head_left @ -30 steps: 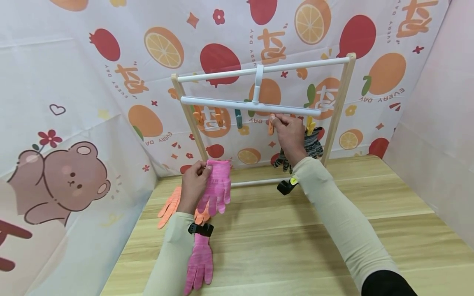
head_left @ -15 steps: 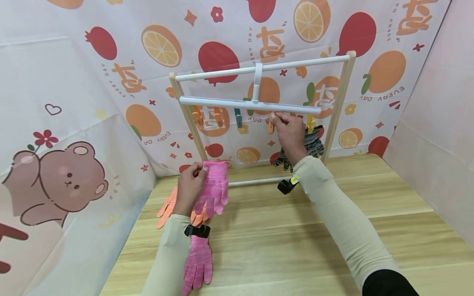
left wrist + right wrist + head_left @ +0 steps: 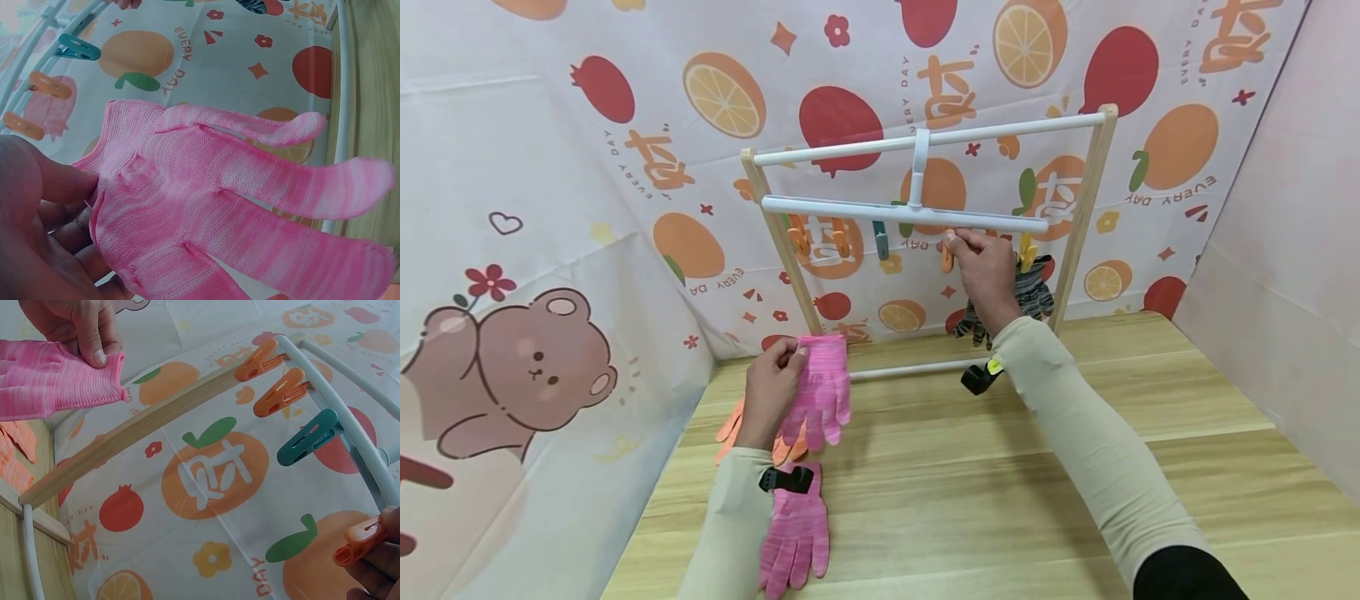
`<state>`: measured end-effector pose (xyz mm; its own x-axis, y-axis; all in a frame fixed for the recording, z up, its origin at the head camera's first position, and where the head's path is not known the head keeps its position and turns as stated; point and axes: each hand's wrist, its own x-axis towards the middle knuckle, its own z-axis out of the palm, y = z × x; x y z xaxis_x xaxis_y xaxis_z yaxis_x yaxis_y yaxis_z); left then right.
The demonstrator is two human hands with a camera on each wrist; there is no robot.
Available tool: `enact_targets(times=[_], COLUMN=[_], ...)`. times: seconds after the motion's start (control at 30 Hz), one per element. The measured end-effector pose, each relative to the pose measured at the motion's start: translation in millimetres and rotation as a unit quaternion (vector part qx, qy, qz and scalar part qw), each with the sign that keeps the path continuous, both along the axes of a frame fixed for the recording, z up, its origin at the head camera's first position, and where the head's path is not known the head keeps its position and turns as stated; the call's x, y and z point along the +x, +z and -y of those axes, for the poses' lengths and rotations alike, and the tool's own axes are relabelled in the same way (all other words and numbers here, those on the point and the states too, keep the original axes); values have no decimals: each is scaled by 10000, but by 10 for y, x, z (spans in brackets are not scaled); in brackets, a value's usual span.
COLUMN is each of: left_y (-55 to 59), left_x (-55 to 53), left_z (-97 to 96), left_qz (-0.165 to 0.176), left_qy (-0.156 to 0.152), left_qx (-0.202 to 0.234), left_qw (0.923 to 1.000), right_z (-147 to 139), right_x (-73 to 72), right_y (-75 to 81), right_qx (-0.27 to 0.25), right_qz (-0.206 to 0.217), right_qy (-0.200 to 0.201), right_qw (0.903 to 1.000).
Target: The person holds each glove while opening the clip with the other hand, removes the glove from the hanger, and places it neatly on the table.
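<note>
Both arms wear long, close-fitting pale beige sleeves reaching the wrists. A black strap [image 3: 786,480] circles the left wrist; a black device with a yellow tag [image 3: 982,376] sits at the right. Bare hands.

The scene is seen by the head view from above and behind, facing forward and down at the drying rack [image 3: 925,217] at 12 o'clock. The pink glove [image 3: 237,206] is shown very near by the left wrist view. The glove and the rack's clips [image 3: 281,387] are shared by the right wrist view.
</note>
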<state>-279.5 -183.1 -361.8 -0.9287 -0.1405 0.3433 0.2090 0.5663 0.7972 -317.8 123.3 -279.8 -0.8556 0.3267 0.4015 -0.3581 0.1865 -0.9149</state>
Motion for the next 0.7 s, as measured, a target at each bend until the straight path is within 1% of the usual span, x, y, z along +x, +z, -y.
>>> enact_targets(times=[0.17,0.33,0.53,0.63,0.7], left_y=[13,16,-18,-32,-39], left_x=[30,52,73,92,98], left_z=[52,129,239,297,336], left_qz=[34,186,238,305,289], left_qy=[29,114,239,293,314], left_qx=[-59,-154,-174,-229,-275], left_qw=[10000,9996,9993,9988,9987], right_z=[-3,-9,-21,-22,-24], right_x=[-2,-4,-2,1,3], right_y=[-1,6,1,-1,0], right_qx=[16,33,69,88,80], right_qz=[-55,-101,-136,-111,-102], right_qy=[-5,-30,-1,-9,2], right_qw=[10000,9999,9999,9999,9999])
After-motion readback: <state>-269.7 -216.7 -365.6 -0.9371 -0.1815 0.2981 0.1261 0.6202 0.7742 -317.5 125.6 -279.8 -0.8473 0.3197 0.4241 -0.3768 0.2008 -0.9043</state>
